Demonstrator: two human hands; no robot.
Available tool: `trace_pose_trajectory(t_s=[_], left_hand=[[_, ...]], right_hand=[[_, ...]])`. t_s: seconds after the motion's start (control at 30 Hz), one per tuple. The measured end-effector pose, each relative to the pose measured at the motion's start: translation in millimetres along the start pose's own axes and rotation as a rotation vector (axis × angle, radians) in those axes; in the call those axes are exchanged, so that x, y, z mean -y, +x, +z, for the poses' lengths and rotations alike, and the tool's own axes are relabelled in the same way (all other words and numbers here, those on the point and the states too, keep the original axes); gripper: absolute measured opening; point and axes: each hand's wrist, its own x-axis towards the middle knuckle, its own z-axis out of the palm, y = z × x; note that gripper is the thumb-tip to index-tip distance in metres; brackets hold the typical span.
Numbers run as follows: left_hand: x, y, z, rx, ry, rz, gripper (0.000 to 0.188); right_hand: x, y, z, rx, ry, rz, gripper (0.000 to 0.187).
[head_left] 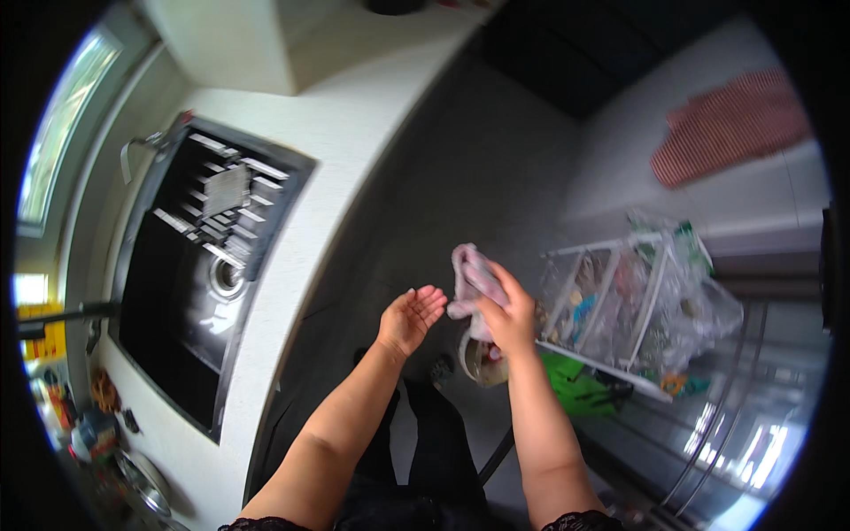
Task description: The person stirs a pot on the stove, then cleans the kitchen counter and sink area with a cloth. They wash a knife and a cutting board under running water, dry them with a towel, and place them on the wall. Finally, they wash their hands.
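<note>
A crumpled pale pink cloth [475, 276] hangs in my right hand [511, 316], whose fingers are wrapped round it. To its left, my left hand [412, 320] is held out with the palm turned up and the fingers stretched, holding nothing. A small gap separates its fingertips from the cloth. Both hands are over the dark floor, to the right of the counter. Partly hidden below my right hand is a round container [479, 361] with something in it that I cannot make out.
The pale counter [354, 133] holds a black sink [168, 292] with a slatted rack and a grey flat piece [227, 189] on it. At right stands a white wire rack [645, 305] full of plastic bags, above a green bag [575, 387]. A red-and-white patterned cloth [730, 124] lies farther back.
</note>
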Motion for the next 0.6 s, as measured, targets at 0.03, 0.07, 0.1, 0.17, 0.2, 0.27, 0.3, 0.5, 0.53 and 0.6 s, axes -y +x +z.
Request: trace_pose_trajectory(t_s=[0.03, 0.07, 0.1, 0.17, 0.2, 0.27, 0.3, 0.5, 0.53, 0.6], left_hand=[[29, 6, 0, 0.014, 0.013, -0.070, 0.039], [60, 11, -3, 0.025, 0.026, -0.137, 0.043], [86, 10, 4, 0.034, 0.022, -0.191, 0.051], [147, 24, 1, 0.108, 0.041, -0.312, 0.080], [175, 27, 7, 0.110, 0.046, -0.382, 0.091], [232, 56, -21, 0.193, 0.241, -0.441, 0.114], [255, 70, -41, 0.168, 0.212, -0.478, 0.115], [346, 130, -102, -0.077, 0.277, -0.441, 0.112], [350, 138, -121, -0.008, 0.306, -0.528, 0.112], [362, 140, -105, -0.136, 0.454, -0.468, 0.113]], right_hand=[[-9, -30, -31, -0.056, 0.060, 0.102, 0.051], [-29, -63, -60, -0.101, 0.058, 0.134, 0.054], [-59, -98, -84, -0.123, -0.024, 0.139, 0.056], [-83, -156, -101, -0.159, 0.174, 0.335, 0.058], [-107, -180, -105, -0.149, 0.057, 0.305, 0.051], [-149, -205, -109, -0.107, -0.079, 0.193, 0.046], [-178, -214, -113, -0.157, -0.130, 0.202, 0.046], [-359, -246, -152, -0.358, -0.336, 0.462, 0.044], [-388, -252, -155, -0.407, -0.376, 0.510, 0.043], [-437, -265, -167, -0.536, -0.093, 0.681, 0.043]])
